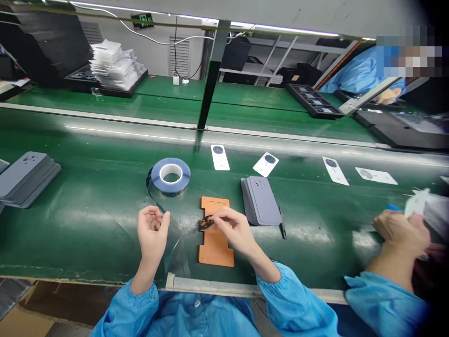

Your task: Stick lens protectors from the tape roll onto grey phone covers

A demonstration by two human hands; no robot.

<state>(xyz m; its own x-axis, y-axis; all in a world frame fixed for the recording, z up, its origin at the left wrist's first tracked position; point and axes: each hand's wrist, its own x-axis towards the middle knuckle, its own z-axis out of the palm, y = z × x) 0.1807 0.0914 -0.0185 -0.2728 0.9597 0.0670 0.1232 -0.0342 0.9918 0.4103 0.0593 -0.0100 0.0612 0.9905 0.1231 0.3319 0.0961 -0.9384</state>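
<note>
My right hand (235, 230) pinches a small black ring-like part (206, 223) between thumb and fingertips, over the left side of an orange fixture plate (215, 243). To the left, my left hand (153, 234) is raised with curled fingers and the thumb apart; nothing shows clearly in it. A roll of blue-edged tape (180, 180) with a white core lies beyond my left hand, and a dark strip hangs from its left side toward that hand. Right of the fixture is a stack of grey phone-back panels (264, 201), with a black pen-like tool (282, 224) along its right edge.
Another panel stack (26, 175) is at far left. Four white cards, one of them (220, 159) behind the fixture, lie along the belt. A co-worker's hands (403, 234) work at right. A dark upright post (209, 84) and a metal rail stand behind the belt.
</note>
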